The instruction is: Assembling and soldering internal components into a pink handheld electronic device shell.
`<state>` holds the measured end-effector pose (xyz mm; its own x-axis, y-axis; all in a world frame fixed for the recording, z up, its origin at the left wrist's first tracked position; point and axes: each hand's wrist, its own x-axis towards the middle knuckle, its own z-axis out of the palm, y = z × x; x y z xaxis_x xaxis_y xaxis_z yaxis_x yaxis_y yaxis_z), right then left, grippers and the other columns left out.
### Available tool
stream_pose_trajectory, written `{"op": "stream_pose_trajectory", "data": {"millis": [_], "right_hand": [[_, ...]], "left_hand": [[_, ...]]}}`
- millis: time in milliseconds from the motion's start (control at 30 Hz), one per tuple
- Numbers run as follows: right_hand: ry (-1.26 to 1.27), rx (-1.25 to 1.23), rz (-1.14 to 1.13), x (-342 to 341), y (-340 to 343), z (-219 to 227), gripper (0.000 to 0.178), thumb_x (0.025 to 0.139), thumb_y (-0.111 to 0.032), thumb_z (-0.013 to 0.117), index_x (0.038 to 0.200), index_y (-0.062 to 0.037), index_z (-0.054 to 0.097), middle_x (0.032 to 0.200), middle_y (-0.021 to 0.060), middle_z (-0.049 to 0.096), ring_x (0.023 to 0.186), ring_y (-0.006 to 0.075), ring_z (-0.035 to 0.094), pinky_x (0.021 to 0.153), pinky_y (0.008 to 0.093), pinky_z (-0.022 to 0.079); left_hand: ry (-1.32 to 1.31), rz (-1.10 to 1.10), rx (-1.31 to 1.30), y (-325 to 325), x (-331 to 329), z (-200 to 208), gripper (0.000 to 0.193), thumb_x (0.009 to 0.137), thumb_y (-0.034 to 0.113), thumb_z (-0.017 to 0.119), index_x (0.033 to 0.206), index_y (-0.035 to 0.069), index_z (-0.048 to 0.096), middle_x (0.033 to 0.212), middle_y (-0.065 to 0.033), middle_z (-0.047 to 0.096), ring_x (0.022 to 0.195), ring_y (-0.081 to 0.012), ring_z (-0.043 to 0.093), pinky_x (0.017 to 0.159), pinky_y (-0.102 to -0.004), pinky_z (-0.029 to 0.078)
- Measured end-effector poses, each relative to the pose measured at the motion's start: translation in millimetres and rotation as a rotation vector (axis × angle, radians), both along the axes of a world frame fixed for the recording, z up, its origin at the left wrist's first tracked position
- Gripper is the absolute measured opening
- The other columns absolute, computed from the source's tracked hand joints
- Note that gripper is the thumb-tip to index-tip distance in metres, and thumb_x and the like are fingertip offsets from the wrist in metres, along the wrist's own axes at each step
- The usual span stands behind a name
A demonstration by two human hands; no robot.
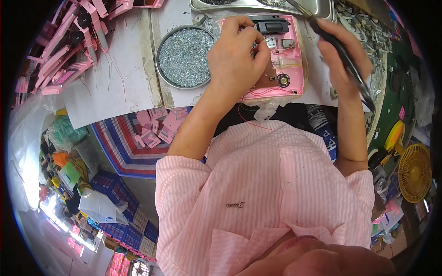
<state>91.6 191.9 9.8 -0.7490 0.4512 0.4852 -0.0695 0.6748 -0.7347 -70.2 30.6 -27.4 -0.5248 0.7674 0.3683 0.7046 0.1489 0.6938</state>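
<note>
My left hand point(239, 55) is over the left part of an opened pink plastic casing point(297, 69), its fingers bent and pinched together. Whatever lies between those fingertips is hidden. Inside the casing are a black rectangular part point(271, 26), small metal parts, a round black part point(283, 81) and thin red wires. To the right of the casing, my right hand point(345, 57) is raised and wrapped round a long black-handled tool point(343, 50) with a metal front end, blurred by motion. Left of my left hand stands a round metal dish point(159, 57) full of small silvery screws point(186, 55).
Pink plastic parts point(64, 55) with wires are heaped at the far left. A metal tray point(324, 9) lies beyond the casing. Many small grey pieces point(363, 27) lie along the right. Below the table edge, a striped bag point(117, 152) holds pink parts; a yellow fan point(414, 172) stands at right.
</note>
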Motion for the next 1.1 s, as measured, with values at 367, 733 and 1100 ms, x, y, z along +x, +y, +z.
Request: {"op": "stream_pose_trajectory", "data": {"millis": [367,733,1100], "right_hand": [[-0.110,-0.062,0.078,32.2,-18.4,4.4,0.029,0.085,-0.009,0.076,0.111,0.0000,0.071,0.082,0.0096,0.069,0.068,0.0181,0.063,0.062,0.0275,0.047],[-0.083,0.054,0.088,22.8,-20.4,-4.9,0.030,0.079,-0.008,0.079,0.108,-0.0037,0.072,0.068,0.0064,0.059,0.057,0.0189,0.055,0.053,0.0299,0.041],[-0.073,0.066,0.074,21.2,-20.6,-5.2,0.030,0.079,-0.009,0.080,0.108,-0.0045,0.073,0.068,0.0062,0.059,0.058,0.0193,0.055,0.054,0.0301,0.041]], "left_hand": [[0.032,0.052,0.000,5.2,2.5,-4.8,0.007,0.076,0.012,0.073,0.080,0.008,0.068,0.106,-0.0070,0.061,0.069,-0.0246,0.067,0.057,-0.0366,0.053],[0.060,0.077,0.009,6.3,3.4,-7.5,0.008,0.075,0.011,0.073,0.077,0.009,0.067,0.104,-0.0067,0.061,0.071,-0.0251,0.067,0.056,-0.0373,0.053],[0.030,0.093,-0.019,7.1,5.3,-5.9,0.007,0.076,0.012,0.073,0.078,0.009,0.067,0.104,-0.0057,0.061,0.068,-0.0250,0.066,0.056,-0.0383,0.053]]}}
